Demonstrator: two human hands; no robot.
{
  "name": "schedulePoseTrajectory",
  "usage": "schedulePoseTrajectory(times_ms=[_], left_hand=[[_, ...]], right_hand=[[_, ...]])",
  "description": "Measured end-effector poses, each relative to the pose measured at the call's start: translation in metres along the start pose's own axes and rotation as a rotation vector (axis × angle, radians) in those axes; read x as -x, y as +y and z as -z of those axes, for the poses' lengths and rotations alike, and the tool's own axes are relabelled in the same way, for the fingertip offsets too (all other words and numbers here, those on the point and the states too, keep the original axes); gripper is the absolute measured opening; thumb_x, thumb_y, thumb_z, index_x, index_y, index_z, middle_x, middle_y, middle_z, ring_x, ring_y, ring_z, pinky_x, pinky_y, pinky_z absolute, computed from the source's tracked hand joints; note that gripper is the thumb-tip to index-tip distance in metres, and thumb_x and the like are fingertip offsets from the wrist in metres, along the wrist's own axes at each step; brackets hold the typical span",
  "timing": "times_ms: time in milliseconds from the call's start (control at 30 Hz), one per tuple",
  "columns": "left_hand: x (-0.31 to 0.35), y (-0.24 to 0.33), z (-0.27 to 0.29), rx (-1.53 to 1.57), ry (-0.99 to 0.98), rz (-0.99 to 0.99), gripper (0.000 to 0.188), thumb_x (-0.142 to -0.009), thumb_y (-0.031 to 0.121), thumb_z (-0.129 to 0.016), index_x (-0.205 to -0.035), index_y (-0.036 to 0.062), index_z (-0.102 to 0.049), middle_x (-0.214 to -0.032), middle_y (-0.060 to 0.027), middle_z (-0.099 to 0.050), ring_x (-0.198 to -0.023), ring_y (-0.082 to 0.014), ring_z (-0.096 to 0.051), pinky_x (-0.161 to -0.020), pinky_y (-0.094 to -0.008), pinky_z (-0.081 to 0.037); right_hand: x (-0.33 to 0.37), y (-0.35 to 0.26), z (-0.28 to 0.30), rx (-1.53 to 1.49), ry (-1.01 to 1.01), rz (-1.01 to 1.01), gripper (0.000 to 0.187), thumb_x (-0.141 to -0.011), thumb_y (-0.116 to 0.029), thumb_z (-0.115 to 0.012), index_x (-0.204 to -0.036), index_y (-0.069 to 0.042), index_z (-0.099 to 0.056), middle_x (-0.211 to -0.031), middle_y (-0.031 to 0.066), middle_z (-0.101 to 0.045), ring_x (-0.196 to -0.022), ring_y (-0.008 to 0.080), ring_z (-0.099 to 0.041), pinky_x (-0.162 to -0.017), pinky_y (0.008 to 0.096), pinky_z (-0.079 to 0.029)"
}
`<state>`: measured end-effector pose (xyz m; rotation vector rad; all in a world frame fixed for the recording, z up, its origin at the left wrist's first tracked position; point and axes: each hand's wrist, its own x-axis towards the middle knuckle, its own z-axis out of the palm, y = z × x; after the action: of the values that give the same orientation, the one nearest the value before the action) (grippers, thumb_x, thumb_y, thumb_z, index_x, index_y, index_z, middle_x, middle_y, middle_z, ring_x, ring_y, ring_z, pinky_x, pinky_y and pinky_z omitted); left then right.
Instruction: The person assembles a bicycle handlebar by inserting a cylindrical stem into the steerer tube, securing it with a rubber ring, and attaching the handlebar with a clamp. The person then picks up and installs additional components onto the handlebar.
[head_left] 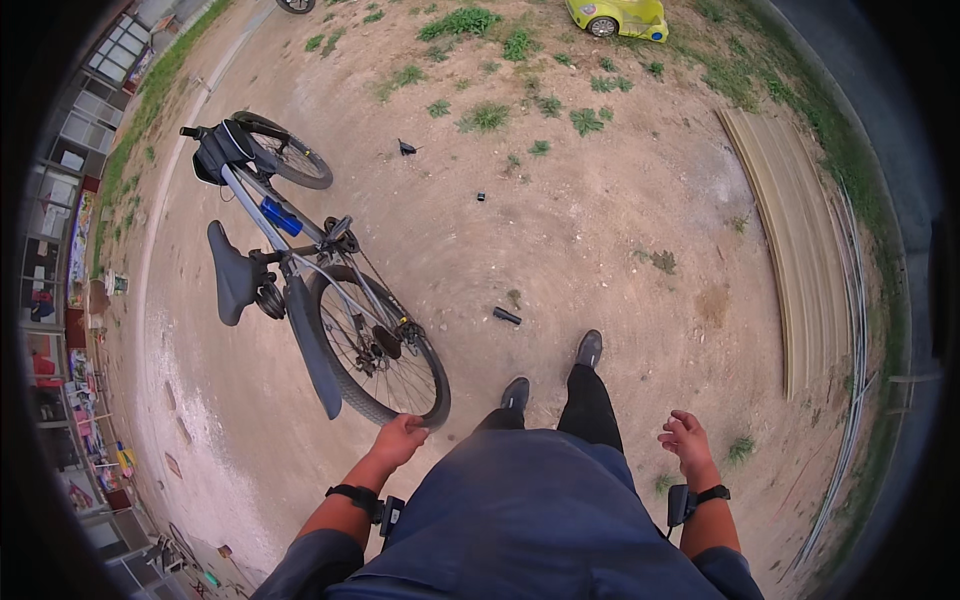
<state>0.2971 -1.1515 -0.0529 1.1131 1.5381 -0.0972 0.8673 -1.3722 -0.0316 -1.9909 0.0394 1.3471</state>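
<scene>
My left hand [402, 438] hangs beside the rear wheel [425, 365] of a grey bicycle, its fingers loosely curled with nothing visible in them. Whether it touches the tyre I cannot tell. My right hand [685, 440] hangs over the dirt on the other side, fingers bent and slightly apart, holding nothing. The bicycle has a black saddle [232, 273], a black rear mudguard [310, 345], a blue bottle-shaped item [281, 217] on its frame and a black bag [222, 150] near the handlebar. On the ground before my shoes lies a short black cylinder [507, 316].
Farther out lie a small black block [481, 197] and a black bracket-like piece [407, 147]. Long tan panels [790, 240] and thin pipes [858, 330] lie at the right. A yellow toy car [620, 18] stands at the far edge. Cluttered shelves [85, 420] line the left.
</scene>
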Motion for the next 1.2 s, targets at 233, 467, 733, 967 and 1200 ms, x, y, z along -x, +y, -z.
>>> schedulePoseTrajectory(times_ms=[233, 467, 733, 967, 1200], left_hand=[[-0.01, 0.079, -0.056, 0.165, 0.105, 0.15, 0.048, -0.097, 0.021, -0.076, -0.135, -0.0045, -0.062, -0.109, -0.0132, -0.076, -0.092, -0.0198, -0.075, -0.078, -0.034, -0.059], [-0.018, 0.174, -0.101, 0.29, 0.139, 0.233, 0.048, -0.097, 0.024, -0.075, -0.135, -0.0034, -0.063, -0.107, -0.014, -0.076, -0.095, -0.0209, -0.076, -0.081, -0.0351, -0.06], [-0.044, 0.208, -0.103, 0.545, 0.236, 0.43, 0.053, -0.093, 0.027, -0.077, -0.134, -0.0028, -0.064, -0.107, -0.0151, -0.077, -0.094, -0.0201, -0.074, -0.081, -0.033, -0.057], [-0.146, 0.239, -0.034, 0.574, 0.284, 0.375, 0.055, -0.096, 0.033, -0.076, -0.136, -0.0028, -0.064, -0.109, -0.0143, -0.078, -0.097, -0.0205, -0.076, -0.087, -0.0334, -0.058], [-0.185, 0.274, 0.019, 0.626, 0.38, 0.379, 0.051, -0.097, 0.03, -0.077, -0.135, -0.0022, -0.064, -0.106, -0.0134, -0.079, -0.095, -0.0201, -0.077, -0.082, -0.0329, -0.06]], right_hand=[[-0.123, -0.144, 0.008, 0.189, -0.137, 0.001, 0.047, -0.101, -0.023, -0.072, -0.142, -0.004, -0.059, -0.108, 0.0078, -0.072, -0.081, 0.0171, -0.073, -0.069, 0.0306, -0.056], [-0.236, -0.306, 0.017, 0.372, -0.201, 0.045, 0.047, -0.101, -0.022, -0.072, -0.142, -0.004, -0.059, -0.108, 0.0074, -0.072, -0.08, 0.0171, -0.072, -0.069, 0.0303, -0.055], [-0.318, -0.441, -0.11, 0.585, -0.367, 0.118, 0.045, -0.1, -0.023, -0.073, -0.139, -0.003, -0.062, -0.103, 0.0072, -0.072, -0.082, 0.0166, -0.072, -0.071, 0.0309, -0.055], [-0.356, -0.516, -0.283, 0.697, -0.508, 0.138, 0.047, -0.098, -0.023, -0.077, -0.138, -0.002, -0.063, -0.1, 0.0084, -0.072, -0.084, 0.0176, -0.073, -0.072, 0.0315, -0.057], [-0.383, -0.577, -0.413, 0.838, -0.712, 0.141, 0.047, -0.098, -0.022, -0.077, -0.139, -0.005, -0.062, -0.105, 0.0065, -0.072, -0.086, 0.0182, -0.074, -0.076, 0.0317, -0.058]])
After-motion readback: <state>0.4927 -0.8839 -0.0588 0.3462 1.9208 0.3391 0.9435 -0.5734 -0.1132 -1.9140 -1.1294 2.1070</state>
